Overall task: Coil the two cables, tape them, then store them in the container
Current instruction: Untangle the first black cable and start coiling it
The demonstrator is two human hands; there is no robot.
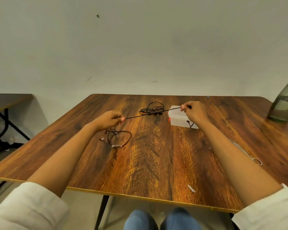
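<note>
A thin black cable is stretched taut above the wooden table between my two hands. My left hand pinches one part of it, and the rest hangs below in loose loops with pale connectors resting on the table. My right hand pinches the other part, and a short tail dangles under the wrist. A second black cable lies tangled on the table farther back. A clear plastic container with a lid and a red latch stands just beneath my right hand.
A grey-green water bottle stands at the table's right edge. Scissors lie by my right forearm. A small white scrap sits near the front edge. Another table stands to the left, and a wall is close behind.
</note>
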